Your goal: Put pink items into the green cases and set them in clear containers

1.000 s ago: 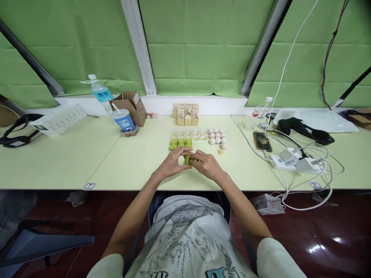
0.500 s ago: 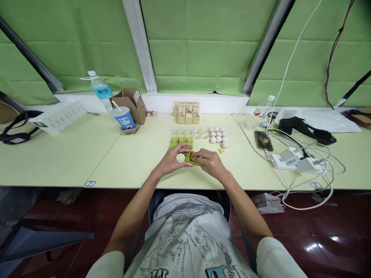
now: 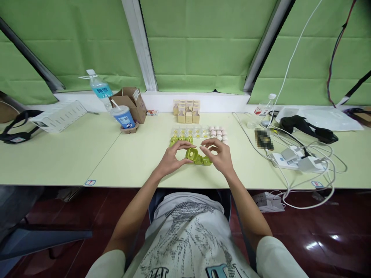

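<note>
My left hand (image 3: 173,157) grips a small green square cup (image 3: 191,154) between thumb and fingers, its hollow side tipped toward me. Just right of it, my right hand (image 3: 219,155) is raised with thumb and fingers apart and nothing in them. Below the hands, two more green cups (image 3: 198,160) lie on the table. Behind my left fingers stand several green pieces with yellow loops (image 3: 182,139). Beyond them is a clear tray (image 3: 197,132) with yellow-centred cells. White-pink round balls (image 3: 218,132) sit in a cluster to its right, partly covered by my right hand.
Small cream boxes (image 3: 188,112) stand at the back. To the left are a blue cup (image 3: 124,117), a water bottle (image 3: 101,90), a brown carton (image 3: 135,101) and a white basket (image 3: 59,116). Cables and a power strip (image 3: 285,161) spread over the right side.
My right hand has come out of the green cup and moved right, its fingers opening. The cup in my left hand now shows its open inside, and the cups below are uncovered.
</note>
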`<state>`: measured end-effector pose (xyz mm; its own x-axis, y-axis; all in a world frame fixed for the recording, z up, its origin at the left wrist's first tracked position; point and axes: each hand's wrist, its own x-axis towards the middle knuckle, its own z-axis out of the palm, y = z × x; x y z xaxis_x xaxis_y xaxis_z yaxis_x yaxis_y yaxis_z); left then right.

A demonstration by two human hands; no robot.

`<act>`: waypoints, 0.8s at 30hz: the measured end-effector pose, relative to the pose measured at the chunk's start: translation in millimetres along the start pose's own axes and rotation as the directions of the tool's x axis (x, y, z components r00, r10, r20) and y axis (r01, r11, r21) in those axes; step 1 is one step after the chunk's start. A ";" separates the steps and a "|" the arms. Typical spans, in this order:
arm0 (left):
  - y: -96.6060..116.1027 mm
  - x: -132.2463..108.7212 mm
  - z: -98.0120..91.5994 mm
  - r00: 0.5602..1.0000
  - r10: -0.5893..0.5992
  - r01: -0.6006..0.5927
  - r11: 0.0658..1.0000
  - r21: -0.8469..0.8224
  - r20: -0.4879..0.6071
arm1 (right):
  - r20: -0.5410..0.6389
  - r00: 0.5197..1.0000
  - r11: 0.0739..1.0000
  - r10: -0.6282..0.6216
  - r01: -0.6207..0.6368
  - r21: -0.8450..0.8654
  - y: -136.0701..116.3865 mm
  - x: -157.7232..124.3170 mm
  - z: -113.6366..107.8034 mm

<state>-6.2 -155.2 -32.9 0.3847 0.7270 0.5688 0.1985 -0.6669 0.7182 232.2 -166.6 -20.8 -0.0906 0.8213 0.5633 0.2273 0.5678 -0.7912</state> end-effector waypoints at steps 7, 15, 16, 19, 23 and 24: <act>1.4 -2.0 8.8 0.986 0.164 -0.164 0.986 -0.016 -0.045 | 0.426 0.859 0.830 0.284 -0.443 0.340 8.2 -2.2 9.7; 3.1 1.6 6.0 0.998 -0.060 0.056 0.969 -0.242 -0.008 | 0.335 0.893 0.786 0.299 -0.430 0.444 2.7 -2.4 19.3; 3.0 2.8 6.3 0.992 -0.122 0.113 0.964 -0.240 -0.022 | 0.326 0.897 0.786 0.299 -0.425 0.449 1.4 -2.4 19.8; 1.8 5.4 9.1 0.962 -0.268 0.271 0.939 -0.214 0.044 | 0.331 0.896 0.784 0.294 -0.425 0.453 -2.3 -3.6 21.5; 1.2 6.3 13.5 0.933 -0.287 0.346 0.884 -0.316 0.217 | 0.374 0.889 0.790 0.263 -0.421 0.446 -5.1 -5.4 22.0; 1.5 6.4 14.0 0.934 -0.290 0.348 0.873 -0.342 0.211 | 0.374 0.891 0.793 0.257 -0.416 0.446 -5.2 -5.5 22.0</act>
<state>9.2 -153.8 -33.7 0.4918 0.8375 0.2382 -0.0014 -0.2729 0.9621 210.2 -172.8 -25.0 -0.3849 0.8989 0.2095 -0.2144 0.1337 -0.9676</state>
